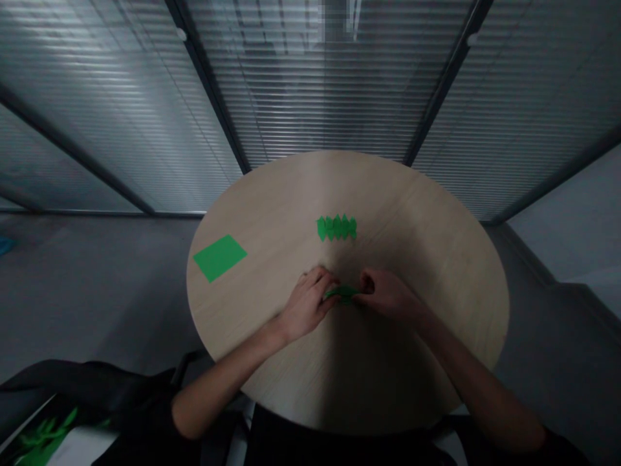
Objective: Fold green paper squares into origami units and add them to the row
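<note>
Paper (346, 294): I had left hand (310, 301) and right hand (387, 294) pinched closed on its ends.
Table (281, 197): zigzag strip (336, 227) lay beyond, sheet (220, 257) leftward.

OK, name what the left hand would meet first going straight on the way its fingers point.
The left hand would probably meet the right hand first, just past the green piece between them; depth is hard to judge.

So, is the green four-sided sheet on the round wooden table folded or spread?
Apparently spread: the sheet lies flat on the table, four corners showing, no raised fold; hidden layers, cannot tell.
</note>
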Action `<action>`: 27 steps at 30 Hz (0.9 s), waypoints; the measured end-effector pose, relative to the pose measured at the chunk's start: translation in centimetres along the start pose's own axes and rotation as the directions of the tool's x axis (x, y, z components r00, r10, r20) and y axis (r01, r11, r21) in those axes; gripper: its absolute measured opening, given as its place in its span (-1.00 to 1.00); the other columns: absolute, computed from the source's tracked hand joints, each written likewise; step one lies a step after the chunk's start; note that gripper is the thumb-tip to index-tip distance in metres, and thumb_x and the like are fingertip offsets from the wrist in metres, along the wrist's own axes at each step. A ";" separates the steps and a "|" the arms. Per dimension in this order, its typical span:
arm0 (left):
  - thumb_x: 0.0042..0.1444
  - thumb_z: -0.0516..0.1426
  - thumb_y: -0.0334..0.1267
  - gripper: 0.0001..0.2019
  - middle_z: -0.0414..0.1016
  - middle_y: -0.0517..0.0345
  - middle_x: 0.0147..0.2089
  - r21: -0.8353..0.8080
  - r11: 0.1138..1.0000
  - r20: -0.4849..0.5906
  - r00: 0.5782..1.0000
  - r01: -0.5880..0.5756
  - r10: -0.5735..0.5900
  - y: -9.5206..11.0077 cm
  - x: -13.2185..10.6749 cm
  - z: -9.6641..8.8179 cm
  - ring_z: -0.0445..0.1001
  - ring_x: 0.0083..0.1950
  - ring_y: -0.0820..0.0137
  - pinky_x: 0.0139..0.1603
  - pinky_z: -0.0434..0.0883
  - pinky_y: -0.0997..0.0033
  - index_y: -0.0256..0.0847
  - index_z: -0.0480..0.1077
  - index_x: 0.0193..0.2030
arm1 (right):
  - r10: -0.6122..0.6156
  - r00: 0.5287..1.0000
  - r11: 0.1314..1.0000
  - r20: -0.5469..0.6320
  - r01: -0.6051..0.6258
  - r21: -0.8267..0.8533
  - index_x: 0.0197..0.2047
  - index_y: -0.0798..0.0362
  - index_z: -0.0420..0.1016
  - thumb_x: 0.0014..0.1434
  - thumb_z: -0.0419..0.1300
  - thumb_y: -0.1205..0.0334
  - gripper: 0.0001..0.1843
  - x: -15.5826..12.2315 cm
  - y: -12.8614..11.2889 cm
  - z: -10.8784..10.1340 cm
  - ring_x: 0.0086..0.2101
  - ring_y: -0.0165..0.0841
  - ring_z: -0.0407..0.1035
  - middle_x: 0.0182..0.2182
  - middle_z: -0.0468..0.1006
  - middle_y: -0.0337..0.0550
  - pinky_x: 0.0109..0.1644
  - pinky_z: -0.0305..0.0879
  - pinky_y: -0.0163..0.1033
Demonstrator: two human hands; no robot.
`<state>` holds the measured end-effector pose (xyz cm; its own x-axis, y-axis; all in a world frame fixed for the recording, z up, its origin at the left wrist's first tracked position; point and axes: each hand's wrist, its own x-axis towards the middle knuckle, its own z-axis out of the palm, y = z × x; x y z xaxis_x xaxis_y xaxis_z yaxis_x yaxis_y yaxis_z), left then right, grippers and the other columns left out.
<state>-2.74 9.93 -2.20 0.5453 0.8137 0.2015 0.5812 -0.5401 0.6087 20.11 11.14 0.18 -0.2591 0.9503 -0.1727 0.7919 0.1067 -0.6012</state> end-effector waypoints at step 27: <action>0.30 0.19 -0.25 -0.88 0.40 -0.08 -0.02 -0.042 0.993 0.067 0.991 -0.114 0.116 0.0 0.0 -0.8 0.41 0.04 0.15 0.07 0.44 0.10 -0.24 0.48 -0.10 | -0.109 0.993 0.987 0.047 0.103 0.120 -0.24 0.04 0.47 0.10 0.32 0.27 -0.85 -0.4 1.1 0.0 -0.47 -0.42 0.29 -0.48 0.44 -0.32 -0.38 0.12 -0.31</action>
<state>-3.18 10.09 -1.60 0.6482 0.7292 0.2194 0.4892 -0.6195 0.6139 21.08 10.91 -0.44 -0.3699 0.9181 -0.1424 0.6891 0.1683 -0.7049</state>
